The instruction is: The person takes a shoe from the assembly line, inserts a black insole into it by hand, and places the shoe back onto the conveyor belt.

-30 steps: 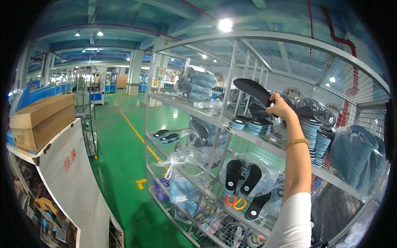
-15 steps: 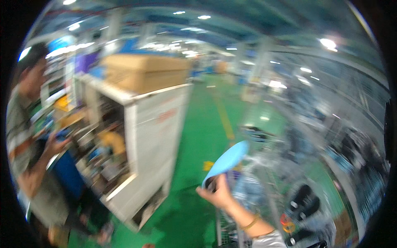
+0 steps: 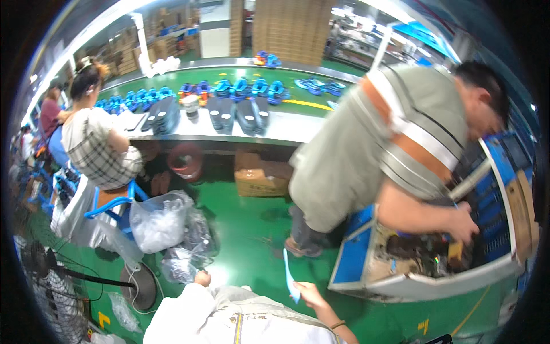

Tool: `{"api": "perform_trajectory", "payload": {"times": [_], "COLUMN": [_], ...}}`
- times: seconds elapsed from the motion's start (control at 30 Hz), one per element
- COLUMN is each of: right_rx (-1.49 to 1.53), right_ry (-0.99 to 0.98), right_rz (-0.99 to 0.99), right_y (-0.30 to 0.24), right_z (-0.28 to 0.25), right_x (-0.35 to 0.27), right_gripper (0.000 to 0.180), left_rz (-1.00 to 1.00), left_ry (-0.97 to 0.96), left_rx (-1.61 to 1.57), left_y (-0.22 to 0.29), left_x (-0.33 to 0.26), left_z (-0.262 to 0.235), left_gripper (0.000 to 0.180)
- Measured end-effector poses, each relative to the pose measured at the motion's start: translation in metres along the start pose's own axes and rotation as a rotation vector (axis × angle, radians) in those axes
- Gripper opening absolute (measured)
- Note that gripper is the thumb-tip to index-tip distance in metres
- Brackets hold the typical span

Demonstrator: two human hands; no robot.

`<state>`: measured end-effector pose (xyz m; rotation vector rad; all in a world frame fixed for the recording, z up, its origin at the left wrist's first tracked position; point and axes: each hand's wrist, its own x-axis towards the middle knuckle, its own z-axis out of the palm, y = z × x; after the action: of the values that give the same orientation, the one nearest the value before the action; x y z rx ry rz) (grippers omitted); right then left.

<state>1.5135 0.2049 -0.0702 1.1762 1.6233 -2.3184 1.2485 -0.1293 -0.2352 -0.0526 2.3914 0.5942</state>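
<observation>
My right hand (image 3: 312,293) is low in the view, just in front of my body, shut on a thin light blue shoe sole (image 3: 289,276) that stands on edge above the green floor. My left hand (image 3: 201,279) shows only as a small rounded bit beyond my white sleeve (image 3: 183,309). It touches nothing that I can see, and its fingers are hidden. The nearest things to it are clear plastic bags (image 3: 180,261) on the floor.
A person in a grey striped shirt (image 3: 372,143) bends over an open blue machine box (image 3: 366,252) on the right. A seated person in a checked top (image 3: 100,149) works at a long bench (image 3: 275,129) carrying black and blue soles. A cardboard box (image 3: 260,178), a stuffed bag (image 3: 157,221) and a floor fan (image 3: 51,281) stand around.
The view has swung from the wire shelves round to the floor and work line. My right hand came down from the shelf and now holds a light blue sole low by my body.
</observation>
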Motion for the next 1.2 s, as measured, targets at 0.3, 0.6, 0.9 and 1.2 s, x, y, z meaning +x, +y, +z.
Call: {"api": "perform_trajectory", "payload": {"times": [0.3, 0.6, 0.9, 1.2], "right_rx": [-0.190, -0.087, 0.054, 0.217], "right_ry": [0.101, -0.001, -0.117, 0.123], "right_rz": [-0.189, -0.407, -0.430, -0.507], "right_y": [-0.137, -0.327, -0.517, -0.575], "right_z": [0.071, 0.092, 0.180, 0.288], "right_x": [0.117, 0.309, 0.427, 0.520], "right_gripper": [0.021, 0.022, 0.032, 0.047], "left_rz": [0.211, 0.609, 0.747, 0.980], "left_ry": [-0.275, -0.083, 0.653, 0.540], "left_rx": [0.209, 0.045, -0.541, 0.630], "left_y": [0.108, 0.339, 0.465, 0.627], "left_x": [0.082, 0.178, 0.310, 0.556], "left_z": [-0.010, -0.153, -0.468, -0.554], "left_gripper": [0.030, 0.031, 0.012, 0.038]}}
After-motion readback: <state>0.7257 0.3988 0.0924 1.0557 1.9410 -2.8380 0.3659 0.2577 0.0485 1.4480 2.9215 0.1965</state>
